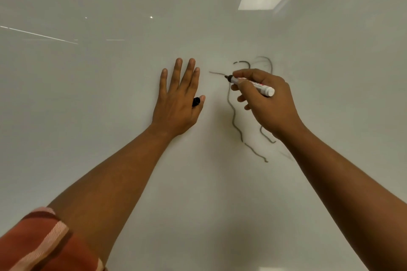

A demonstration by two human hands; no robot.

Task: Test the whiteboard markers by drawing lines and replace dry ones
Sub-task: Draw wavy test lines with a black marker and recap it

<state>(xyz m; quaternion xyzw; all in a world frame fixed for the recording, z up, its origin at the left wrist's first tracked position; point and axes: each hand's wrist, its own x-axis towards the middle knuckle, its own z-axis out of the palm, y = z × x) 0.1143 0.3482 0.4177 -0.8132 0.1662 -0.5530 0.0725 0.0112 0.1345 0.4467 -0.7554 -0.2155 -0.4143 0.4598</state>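
Note:
A whiteboard (110, 94) fills the whole view. My right hand (266, 103) grips a white marker (253, 84) with a black tip, and the tip touches the board at the end of a thin grey line (217, 73). Faint, patchy grey squiggles (234, 116) run down the board beside and below that hand. My left hand (178, 99) lies flat against the board with its fingers spread, and a black marker cap (196, 101) is pinched between thumb and palm.
Ceiling lights reflect in the glossy board at the upper right (262, 2) and as a streak at the upper left (39, 35). A striped orange sleeve (44, 242) shows at the bottom left. No tray or other markers are in view.

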